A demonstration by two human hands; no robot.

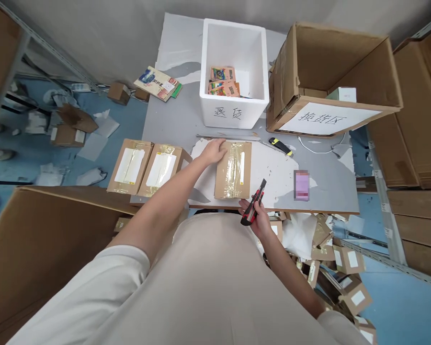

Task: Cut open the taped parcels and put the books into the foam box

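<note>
A taped cardboard box [224, 177] lies on the table in front of me, with shiny clear tape and a white label on its top. My left hand [214, 151] grips its far left corner, the thumb and fingers bent over the edge. In my right hand [260, 221] is a red and black utility knife [250, 213], its blade out and pointing away from me. That hand is by the near right corner of the box; whether its fingertips touch the cardboard I cannot tell.
Two taped boxes [161, 169] stand to the left. Beyond are a white foam bin [233, 112] holding colourful packets and a large open carton [282, 81]. A yellow and black cutter [280, 146], a phone [301, 185] and books [155, 84] lie around the table. Boxes crowd the floor.
</note>
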